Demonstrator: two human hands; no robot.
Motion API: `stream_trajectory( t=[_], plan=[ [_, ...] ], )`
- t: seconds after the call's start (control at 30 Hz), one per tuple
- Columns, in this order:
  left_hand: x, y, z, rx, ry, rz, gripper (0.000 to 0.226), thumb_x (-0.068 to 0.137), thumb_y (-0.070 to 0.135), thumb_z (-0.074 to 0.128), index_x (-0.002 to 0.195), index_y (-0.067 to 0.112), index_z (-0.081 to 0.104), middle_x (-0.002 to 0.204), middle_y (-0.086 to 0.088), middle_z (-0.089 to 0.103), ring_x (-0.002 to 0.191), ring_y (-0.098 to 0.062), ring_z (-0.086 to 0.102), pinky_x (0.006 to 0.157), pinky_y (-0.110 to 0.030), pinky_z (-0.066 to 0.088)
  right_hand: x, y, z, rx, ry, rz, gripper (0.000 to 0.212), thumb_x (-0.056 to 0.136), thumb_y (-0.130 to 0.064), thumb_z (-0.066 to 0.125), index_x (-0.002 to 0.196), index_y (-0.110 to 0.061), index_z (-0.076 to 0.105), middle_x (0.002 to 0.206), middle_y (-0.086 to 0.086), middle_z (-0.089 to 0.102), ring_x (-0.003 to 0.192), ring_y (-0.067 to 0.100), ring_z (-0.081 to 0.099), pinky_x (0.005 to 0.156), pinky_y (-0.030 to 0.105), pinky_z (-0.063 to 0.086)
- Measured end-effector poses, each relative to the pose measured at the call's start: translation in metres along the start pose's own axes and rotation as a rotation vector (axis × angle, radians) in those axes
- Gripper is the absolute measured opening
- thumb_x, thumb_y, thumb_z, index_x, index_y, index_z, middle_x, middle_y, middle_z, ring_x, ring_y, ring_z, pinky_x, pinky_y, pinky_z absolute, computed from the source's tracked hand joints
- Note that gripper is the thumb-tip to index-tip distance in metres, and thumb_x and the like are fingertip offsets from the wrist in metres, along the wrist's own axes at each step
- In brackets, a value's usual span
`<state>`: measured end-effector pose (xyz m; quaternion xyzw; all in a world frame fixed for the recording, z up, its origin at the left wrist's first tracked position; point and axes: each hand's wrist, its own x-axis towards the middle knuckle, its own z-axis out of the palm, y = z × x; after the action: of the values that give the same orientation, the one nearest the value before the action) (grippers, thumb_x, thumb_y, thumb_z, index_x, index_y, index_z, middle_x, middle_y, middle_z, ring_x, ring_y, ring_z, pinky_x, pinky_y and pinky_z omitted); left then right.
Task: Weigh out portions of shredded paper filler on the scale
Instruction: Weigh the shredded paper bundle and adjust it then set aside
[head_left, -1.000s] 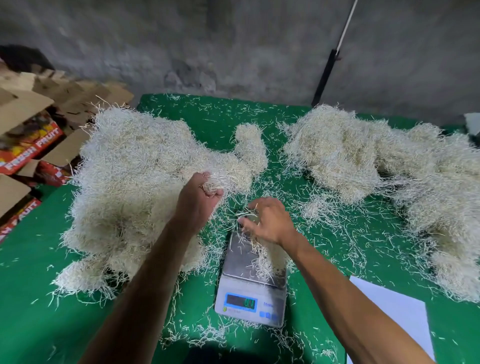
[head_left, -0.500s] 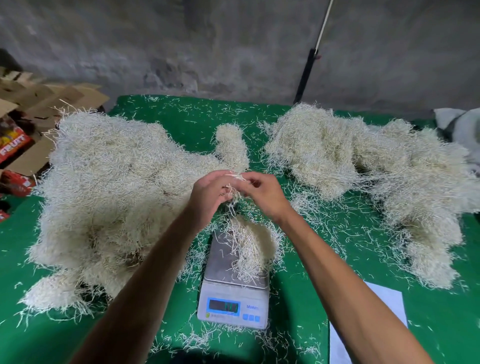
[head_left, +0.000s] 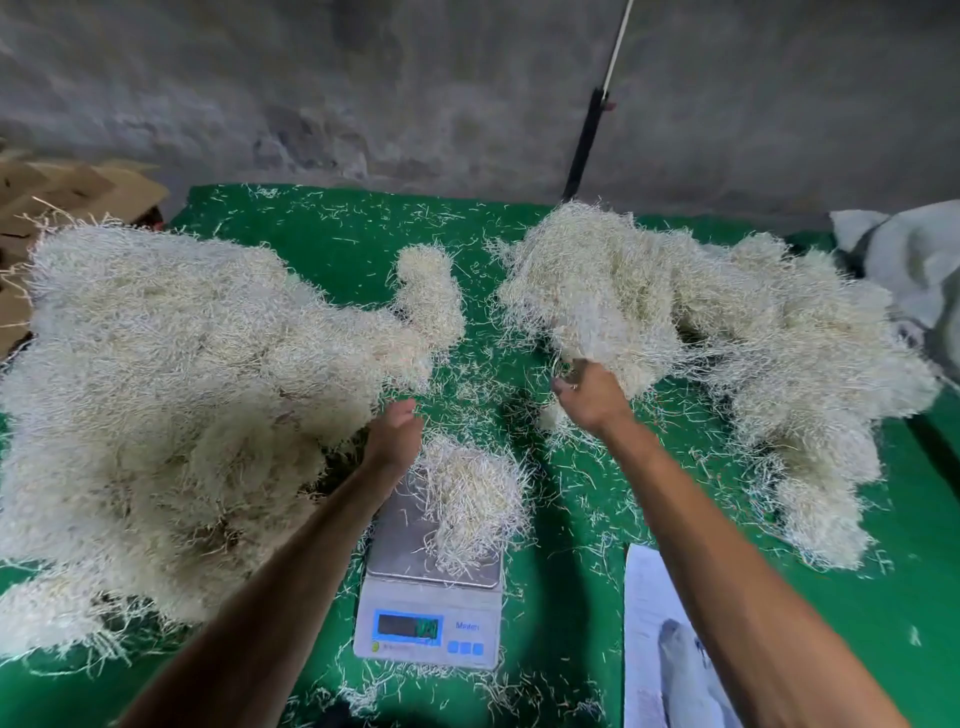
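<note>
A small white digital scale (head_left: 431, 587) with a steel platform and lit display sits on the green table (head_left: 337, 234). A small tuft of shredded paper (head_left: 472, 499) lies on its platform. A big pile of shredded paper (head_left: 182, 389) fills the left side, and a second pile (head_left: 701, 322) spreads across the right. My left hand (head_left: 395, 431) hovers just beyond the scale's far left corner, fingers relaxed and holding nothing. My right hand (head_left: 589, 397) reaches to the near edge of the right pile, its fingers curled into the strands and gripping a clump.
Loose strands litter the green cover around the scale. A white paper sheet (head_left: 654, 623) lies at the front right. Cardboard boxes (head_left: 78, 192) stand off the table's left edge, a grey sack (head_left: 909, 260) lies at the far right, and a black pole (head_left: 584, 150) leans on the wall.
My hands, together above the scale half a second ago, have parted. The right hand moved right into the right pile; the left hand dropped back beside the scale, empty.
</note>
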<state>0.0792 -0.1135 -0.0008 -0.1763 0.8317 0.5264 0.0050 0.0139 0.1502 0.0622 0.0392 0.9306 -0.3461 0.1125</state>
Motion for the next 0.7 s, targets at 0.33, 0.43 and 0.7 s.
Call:
stream_trajectory(
  t=[0.33,0.43,0.7],
  plan=[
    [-0.017,-0.041,0.015,0.240,-0.168,0.270,0.019,0.101,0.019,0.056,0.106,0.007,0.070,0.085,-0.007,0.067,0.066,-0.023,0.062,0.062,-0.047,0.060,-0.057,0.020,0.090,-0.104,-0.443,-0.063,0.030,0.101,-0.031,0.062,0.108,-0.002,0.068,0.099,0.014,0.071,0.088,0.020,0.069,0.099,0.043,0.057],
    [-0.032,-0.058,0.009,0.208,-0.139,0.287,0.013,0.098,0.007,0.061,0.100,0.001,0.072,0.082,-0.010,0.068,0.067,-0.032,0.068,0.063,-0.053,0.059,-0.067,0.013,0.110,-0.005,-0.428,-0.096,0.026,0.100,-0.019,0.062,0.113,0.004,0.065,0.090,0.016,0.066,0.073,0.022,0.061,0.086,0.050,0.060],
    [-0.062,-0.081,-0.041,0.154,0.063,0.184,0.021,0.099,0.022,0.056,0.094,0.011,0.073,0.055,0.012,0.055,0.044,0.003,0.051,0.042,-0.010,0.034,-0.097,0.025,0.120,0.522,-0.016,-0.034,0.026,0.107,-0.025,0.052,0.130,-0.017,0.062,0.118,0.014,0.071,0.085,0.023,0.065,0.072,0.039,0.060]
  ],
)
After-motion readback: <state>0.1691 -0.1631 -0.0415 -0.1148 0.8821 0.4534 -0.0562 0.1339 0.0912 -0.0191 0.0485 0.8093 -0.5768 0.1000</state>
